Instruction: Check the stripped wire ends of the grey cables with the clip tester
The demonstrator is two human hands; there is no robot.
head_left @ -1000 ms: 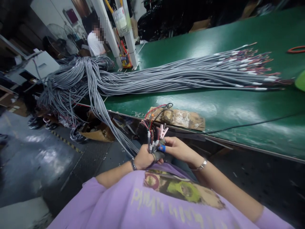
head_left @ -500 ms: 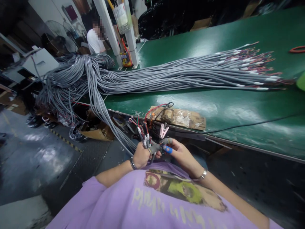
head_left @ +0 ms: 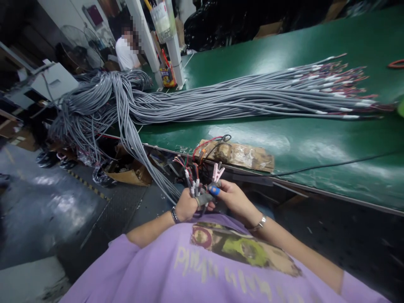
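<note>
left hand (head_left: 187,205) closed round grey cable ends (head_left: 193,187) before the green bench (head_left: 318,141), tips up, presumably for access; right hand (head_left: 235,198) pinched narrow below the pink clip (head_left: 217,171), contents indiscernible; cable lengths (head_left: 137,142) drape off the bench, likely for support.

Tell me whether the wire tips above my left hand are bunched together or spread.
Spread: above your left hand, the wire tips form separate clusters, one leaning left, another standing more upright.
</note>
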